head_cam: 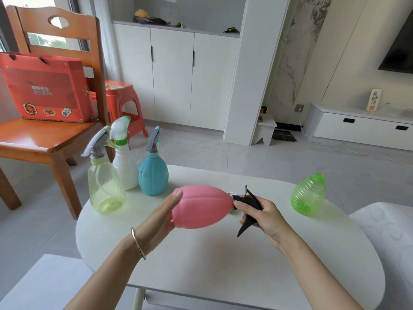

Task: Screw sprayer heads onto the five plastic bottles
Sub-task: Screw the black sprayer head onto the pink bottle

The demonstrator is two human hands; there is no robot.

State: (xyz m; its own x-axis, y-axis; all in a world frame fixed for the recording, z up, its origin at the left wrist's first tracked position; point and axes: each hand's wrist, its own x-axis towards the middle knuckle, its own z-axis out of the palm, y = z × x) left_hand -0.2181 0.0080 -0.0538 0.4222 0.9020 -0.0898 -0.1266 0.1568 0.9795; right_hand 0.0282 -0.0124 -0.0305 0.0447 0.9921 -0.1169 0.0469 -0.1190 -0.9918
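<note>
Pink bottle (201, 206) lies sideways above the bench (223, 253), its base propped on the straight fingers of my left hand (165, 218) while my right hand (261, 215) clenches the black sprayer head (251, 199) at its neck. Braced so loosely, it may spin or cross-thread. Farther off, the headless green bottle (308, 195) and capped yellowish bottle (105, 186) look empty, while the white bottle (125, 171) and blue bottle (153, 175) hide their contents.

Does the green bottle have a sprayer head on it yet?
Not yet. The green bottle stands upright on the table with its neck bare and open, nothing screwed onto it.
</note>
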